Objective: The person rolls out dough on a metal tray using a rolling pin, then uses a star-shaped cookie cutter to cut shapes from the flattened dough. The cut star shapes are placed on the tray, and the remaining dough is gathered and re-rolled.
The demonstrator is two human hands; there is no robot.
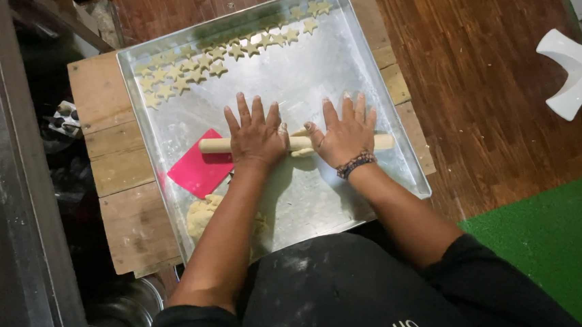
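a dark wooden floor (503, 67) lies under a low counter (117, 169) of pale planks, and on the counter sits a large square metal tray (339, 64). you press a wooden rolling pin (215, 145) across the middle of the tray, lying crosswise, its ends showing to either side of your hands. your left hand (256, 137) lies flat on the pin with fingers spread, palm down; your right hand (347, 133) lies flat on it just beside, fingers also spread, a beaded bracelet (355, 164) at its wrist. neither hand is closed around the pin. a thin sheet of dough (300, 190) lies under the pin and toward you. a lump of dough (202, 214) rests in the tray's near left corner, and a pink scraper card (199, 170) lies just beyond it, touching the pin's left end. rows of star-shaped dough cutouts (189, 71) line the far edge of the tray. a green mat (570, 246) covers the floor at right, near a white plastic object (578, 68).
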